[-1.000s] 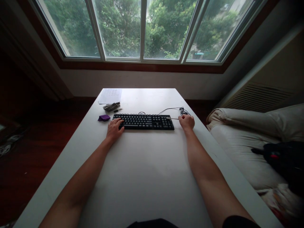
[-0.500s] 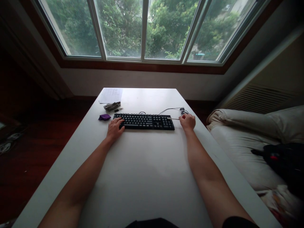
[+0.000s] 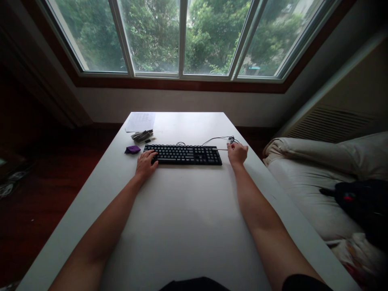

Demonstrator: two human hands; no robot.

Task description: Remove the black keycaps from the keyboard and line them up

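Note:
A black full-size keyboard (image 3: 182,155) lies across the white table. My left hand (image 3: 146,163) grips its left end, with fingers over the keys and the thumb by the near edge. Beyond the keyboard's right end, my right hand (image 3: 237,153) is closed in a pinch. It holds a thin, pale, swab-like stick (image 3: 222,149) that points left, its far end at the upper keys of the number pad. The end inside my fingers is hidden.
A purple crumpled piece (image 3: 132,150) sits left of the keyboard. Behind it are a grey bundle in clear wrapping (image 3: 142,136), a small black piece (image 3: 148,141) and paper sheets (image 3: 140,122). A black cable (image 3: 232,140) coils behind my right hand. A padded sofa (image 3: 300,182) stands right.
The whole view shifts slightly left. My right hand and the stick barely move against the keyboard. My left hand stays on the keyboard's left end.

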